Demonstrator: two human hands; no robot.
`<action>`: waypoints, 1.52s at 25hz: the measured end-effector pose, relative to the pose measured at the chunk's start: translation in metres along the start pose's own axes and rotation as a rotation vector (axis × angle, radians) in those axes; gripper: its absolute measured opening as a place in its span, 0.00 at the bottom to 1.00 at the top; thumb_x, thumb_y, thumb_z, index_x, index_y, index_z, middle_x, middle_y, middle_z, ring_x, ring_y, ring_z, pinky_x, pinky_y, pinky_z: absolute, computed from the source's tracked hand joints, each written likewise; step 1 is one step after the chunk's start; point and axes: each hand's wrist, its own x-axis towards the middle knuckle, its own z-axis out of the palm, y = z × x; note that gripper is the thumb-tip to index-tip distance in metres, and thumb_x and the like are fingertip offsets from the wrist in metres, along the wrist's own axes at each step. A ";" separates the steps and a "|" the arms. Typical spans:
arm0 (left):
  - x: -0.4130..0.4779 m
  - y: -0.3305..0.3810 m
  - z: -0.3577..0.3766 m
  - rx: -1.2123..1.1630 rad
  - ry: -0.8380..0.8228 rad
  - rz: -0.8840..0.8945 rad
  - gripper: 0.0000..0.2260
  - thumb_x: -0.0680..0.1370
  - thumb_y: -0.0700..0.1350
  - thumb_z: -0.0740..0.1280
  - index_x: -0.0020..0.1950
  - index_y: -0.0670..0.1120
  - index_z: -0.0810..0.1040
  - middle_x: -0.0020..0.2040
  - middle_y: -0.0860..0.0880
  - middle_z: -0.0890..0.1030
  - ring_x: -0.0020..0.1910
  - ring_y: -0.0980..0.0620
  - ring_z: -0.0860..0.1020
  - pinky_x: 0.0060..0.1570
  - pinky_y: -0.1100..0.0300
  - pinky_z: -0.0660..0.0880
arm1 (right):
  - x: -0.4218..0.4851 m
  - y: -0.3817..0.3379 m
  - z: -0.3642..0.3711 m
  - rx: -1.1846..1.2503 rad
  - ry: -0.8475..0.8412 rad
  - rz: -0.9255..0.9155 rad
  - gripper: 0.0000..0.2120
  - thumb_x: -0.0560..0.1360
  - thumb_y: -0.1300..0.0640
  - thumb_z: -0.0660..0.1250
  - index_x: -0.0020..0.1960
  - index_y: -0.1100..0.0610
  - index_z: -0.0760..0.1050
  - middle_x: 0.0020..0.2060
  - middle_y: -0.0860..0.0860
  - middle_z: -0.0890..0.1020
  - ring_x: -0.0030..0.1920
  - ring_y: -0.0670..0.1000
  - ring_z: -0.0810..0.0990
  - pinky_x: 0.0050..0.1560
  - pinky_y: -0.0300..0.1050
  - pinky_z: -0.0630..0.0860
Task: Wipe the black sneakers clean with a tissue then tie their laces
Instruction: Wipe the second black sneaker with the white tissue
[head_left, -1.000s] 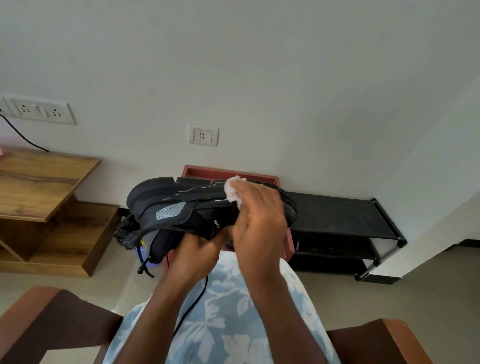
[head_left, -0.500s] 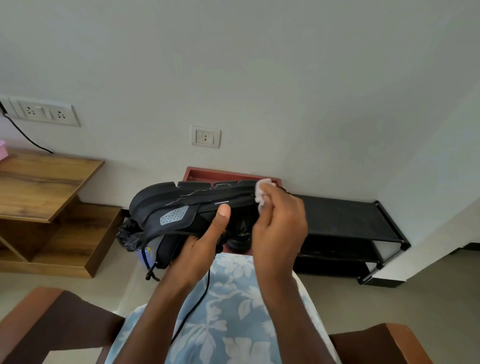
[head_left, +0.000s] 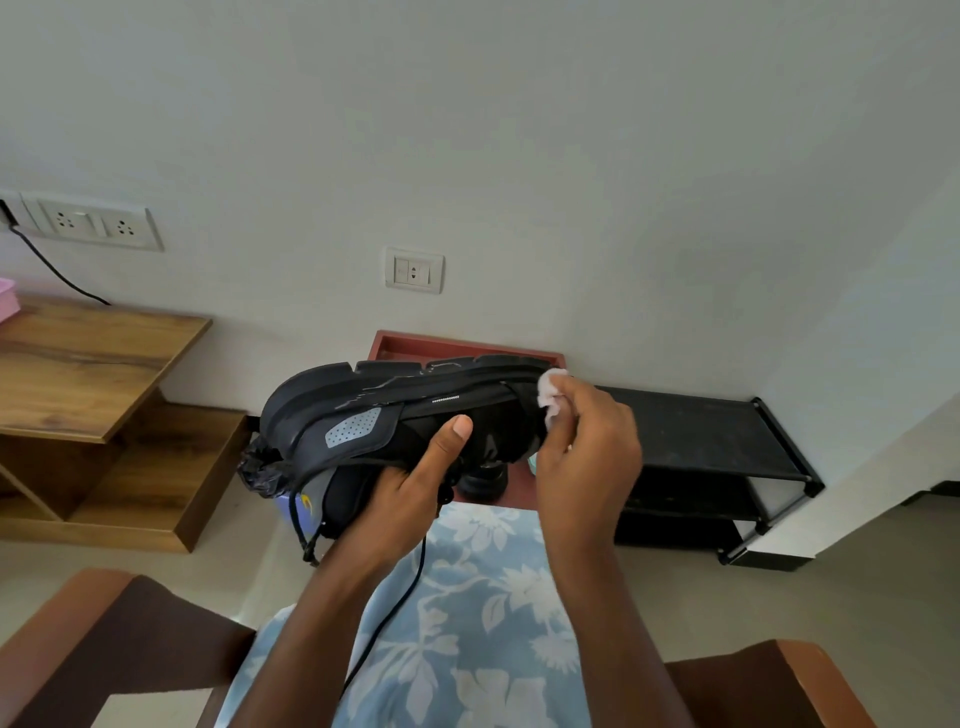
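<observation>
Nearest the camera, both forearms reach forward over a lap in blue floral cloth (head_left: 467, 623), between two brown chair arms (head_left: 104, 634). The left hand (head_left: 410, 483) grasps the black sneaker (head_left: 395, 410) from below, thumb pressed up along its side, holding it on edge with the sole turned up and away. A loose lace (head_left: 384, 623) hangs from it down over the lap, so tying is not yet done.

The right hand (head_left: 587, 457) is clenched around a crumpled white tissue (head_left: 550, 395). A second ago it was rubbing near the middle of the shoe's upper edge; it has since slid rightward and the tissue now touches the right end of the sneaker, by the sole. That reads as one stroke finishing along this side, with wiping ongoing.

Farther off, a red-brown tray (head_left: 395, 345) stands by the wall, a black rack (head_left: 717, 441) to its right and a wooden shelf (head_left: 88, 364) on the left.
</observation>
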 end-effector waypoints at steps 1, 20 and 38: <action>0.000 0.001 0.001 -0.023 -0.006 -0.006 0.06 0.80 0.51 0.67 0.55 0.60 0.80 0.48 0.70 0.83 0.51 0.73 0.78 0.52 0.78 0.71 | -0.006 -0.012 0.001 0.032 -0.021 -0.082 0.15 0.78 0.58 0.59 0.56 0.57 0.84 0.48 0.49 0.86 0.50 0.53 0.81 0.50 0.35 0.70; 0.007 -0.005 -0.007 -0.247 -0.099 -0.039 0.37 0.75 0.74 0.45 0.65 0.53 0.79 0.64 0.51 0.82 0.68 0.52 0.76 0.75 0.44 0.64 | -0.041 -0.039 0.008 0.191 -0.180 -0.309 0.11 0.81 0.58 0.66 0.61 0.57 0.82 0.55 0.49 0.85 0.58 0.51 0.79 0.60 0.46 0.76; 0.006 0.006 -0.002 -0.467 -0.079 -0.097 0.36 0.73 0.71 0.43 0.62 0.52 0.79 0.59 0.50 0.85 0.60 0.53 0.82 0.60 0.53 0.74 | 0.001 -0.020 0.003 0.014 -0.051 -0.103 0.03 0.74 0.62 0.71 0.47 0.58 0.82 0.42 0.51 0.80 0.43 0.53 0.78 0.40 0.29 0.64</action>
